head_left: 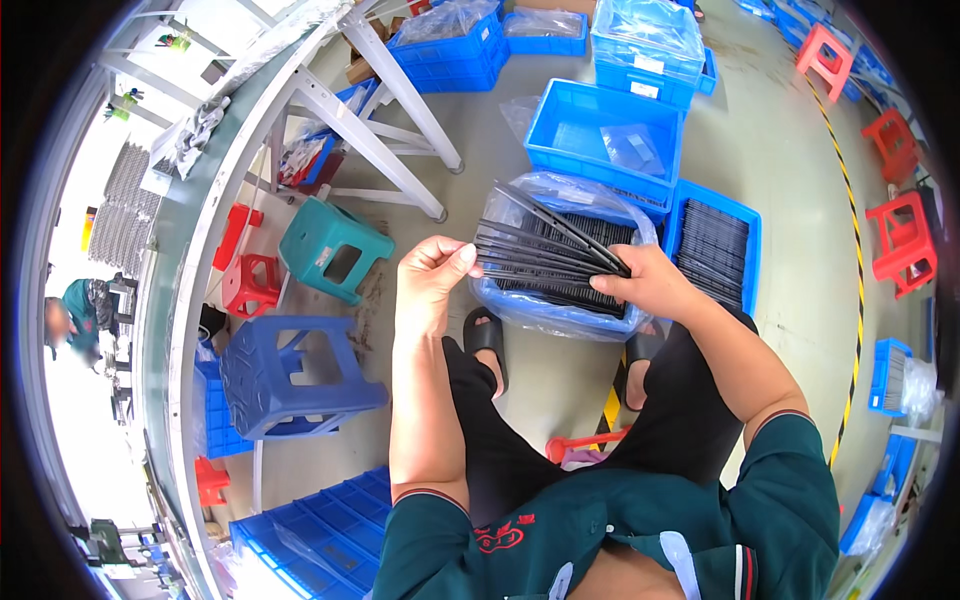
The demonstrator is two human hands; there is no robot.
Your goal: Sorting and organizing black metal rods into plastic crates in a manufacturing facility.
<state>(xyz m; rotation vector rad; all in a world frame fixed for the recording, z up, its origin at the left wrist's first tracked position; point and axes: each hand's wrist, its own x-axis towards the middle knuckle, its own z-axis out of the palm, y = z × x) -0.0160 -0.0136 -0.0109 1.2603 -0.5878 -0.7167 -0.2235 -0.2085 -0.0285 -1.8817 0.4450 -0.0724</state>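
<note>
Head view, centre of frame: I hold a fanned bundle of thin black strips (545, 255), my left hand (432, 275) pinching their left ends with closed fingers and my right hand (648, 282) clamped round their right ends, above a plastic-lined blue bin (560, 315) holding more of the same. I judge the step in hand to be squaring or counting the bundle; the next move calls for an even grip at both ends so none slips out. Bin contents blur under the plastic, and the open blue crate (605, 135) above it holds film I cannot identify.
</note>
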